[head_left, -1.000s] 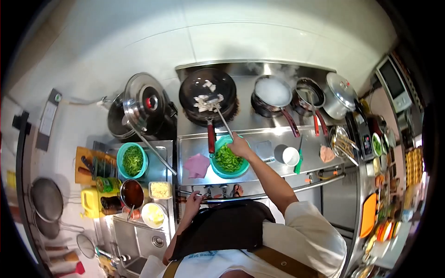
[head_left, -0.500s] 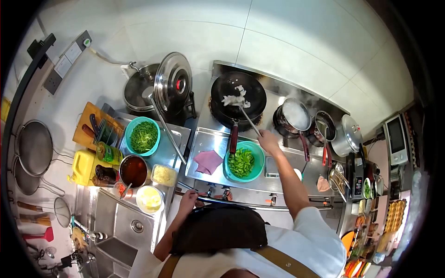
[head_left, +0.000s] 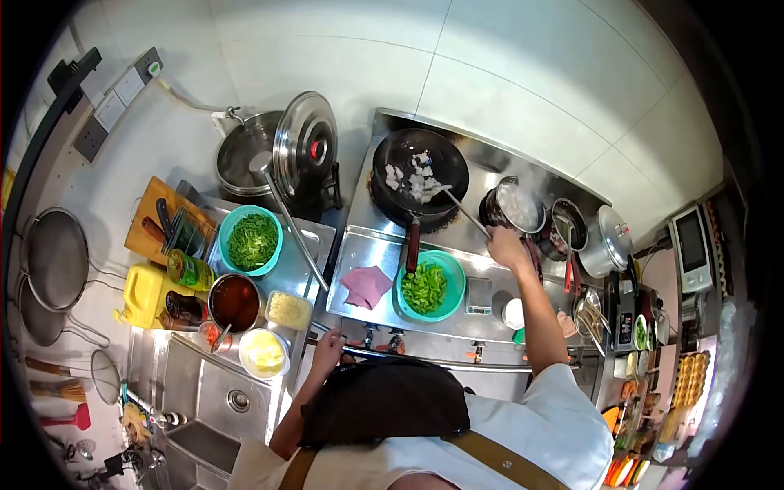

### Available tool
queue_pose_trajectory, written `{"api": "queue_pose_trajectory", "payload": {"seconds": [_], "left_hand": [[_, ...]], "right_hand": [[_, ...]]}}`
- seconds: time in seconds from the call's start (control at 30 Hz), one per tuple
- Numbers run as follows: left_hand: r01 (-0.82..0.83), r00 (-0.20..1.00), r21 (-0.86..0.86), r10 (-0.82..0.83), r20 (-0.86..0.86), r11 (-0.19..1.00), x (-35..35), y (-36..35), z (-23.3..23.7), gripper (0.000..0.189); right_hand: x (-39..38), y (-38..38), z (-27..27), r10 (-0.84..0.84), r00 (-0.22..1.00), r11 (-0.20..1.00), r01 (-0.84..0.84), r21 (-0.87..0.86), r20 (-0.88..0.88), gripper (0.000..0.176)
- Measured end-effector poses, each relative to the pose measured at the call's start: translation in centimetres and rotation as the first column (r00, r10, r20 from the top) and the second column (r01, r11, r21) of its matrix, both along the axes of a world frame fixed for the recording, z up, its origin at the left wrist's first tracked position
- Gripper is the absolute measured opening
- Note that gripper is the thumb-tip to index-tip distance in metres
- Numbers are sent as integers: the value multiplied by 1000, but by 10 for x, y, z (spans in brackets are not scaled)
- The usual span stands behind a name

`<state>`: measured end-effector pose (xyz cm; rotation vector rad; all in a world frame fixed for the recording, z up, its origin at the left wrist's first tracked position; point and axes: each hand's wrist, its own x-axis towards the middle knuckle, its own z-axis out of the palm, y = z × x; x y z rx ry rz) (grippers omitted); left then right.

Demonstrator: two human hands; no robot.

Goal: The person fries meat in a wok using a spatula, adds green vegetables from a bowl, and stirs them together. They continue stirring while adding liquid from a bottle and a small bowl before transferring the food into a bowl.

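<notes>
My right hand (head_left: pixel 508 247) is closed around the long handle of a metal wok spatula (head_left: pixel 467 212). Its small head rests inside the black wok (head_left: pixel 392 155), at the right side, beside white pieces of food (head_left: pixel 423 186). The wok's dark red handle (head_left: pixel 413 238) points back over a turquoise bowl of cut green vegetables (head_left: pixel 425 287). My left hand (head_left: pixel 328 351) hangs low by the stove's front rail (head_left: pixel 371 353), fingers curled in, with nothing visible in it. A folded pink cloth (head_left: pixel 366 287) lies on the steel top left of the bowl.
A steaming saucepan (head_left: pixel 521 206) and a smaller pan (head_left: pixel 569 224) stand right of the wok, then a lidded pressure cooker (head_left: pixel 604 241). On the left are a large pot (head_left: pixel 245 155), a bowl of chopped greens (head_left: pixel 250 240), a sauce pot (head_left: pixel 234 304) and the sink (head_left: pixel 216 376).
My right hand has moved right and slightly back with the spatula. The white food, lumped together before, is now spread in the wok. My left hand has shifted slightly left.
</notes>
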<state>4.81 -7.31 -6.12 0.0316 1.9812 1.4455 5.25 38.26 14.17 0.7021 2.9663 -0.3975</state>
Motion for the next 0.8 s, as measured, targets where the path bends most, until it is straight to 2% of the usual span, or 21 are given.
{"api": "queue_pose_trajectory", "payload": {"seconds": [0.07, 0.1, 0.2, 0.27, 0.3, 0.33, 0.37, 0.4, 0.47, 0.57, 0.63, 0.73, 0.8], "left_hand": [[-2, 1000, 0, 2, 1, 1000, 1, -1, -8, 39], [-21, 1000, 34, 21, 4, 999, 0, 1, -12, 38], [0, 1000, 47, -2, 25, 999, -3, 7, -19, 38], [29, 999, 31, -30, 34, 999, -7, 11, -26, 39], [38, 998, 39, -36, -42, 999, -9, 14, -32, 37], [45, 993, 44, -40, -114, 998, -9, 15, -36, 35], [42, 993, 42, -37, -112, 998, -10, 16, -33, 35], [36, 991, 34, -31, -130, 999, -11, 17, -30, 35], [33, 988, 25, -29, -150, 999, -9, 17, -24, 35], [29, 991, -15, -31, -133, 999, -7, 14, -14, 35], [-16, 999, -25, 16, 32, 1000, -1, 9, -10, 38], [15, 1000, -27, -15, -15, 1000, 4, 2, -12, 36], [5, 1000, -16, -4, 10, 1000, 4, 3, -10, 36]], "right_hand": [[8, -3, 18, 58, 993, 997, -62, 37, 104, 26], [7, -5, 15, 28, 992, 1000, -29, 10, 124, 26], [-14, -14, -18, -25, 999, 997, 27, -66, 40, 28], [-31, -22, -43, -235, 962, 955, 202, -218, -137, 29], [-43, -24, -52, -230, 963, 956, 197, -217, -143, 29], [-53, -26, -59, -325, 932, 910, 262, -321, -161, 30], [-60, -28, -68, -420, 892, 846, 321, -425, -164, 31], [-65, -29, -76, -421, 893, 845, 322, -427, -159, 31], [-72, -31, -82, -275, 941, 924, 201, -326, -199, 33], [-58, -19, -75, -148, 977, 954, 101, -281, -151, 34], [-39, -8, -51, -22, 997, 978, 7, -207, -71, 33], [-24, 9, -13, -32, 995, 999, 32, 3, 90, 30], [-12, 2, 20, -11, 996, 999, 8, 37, 89, 28]]}}
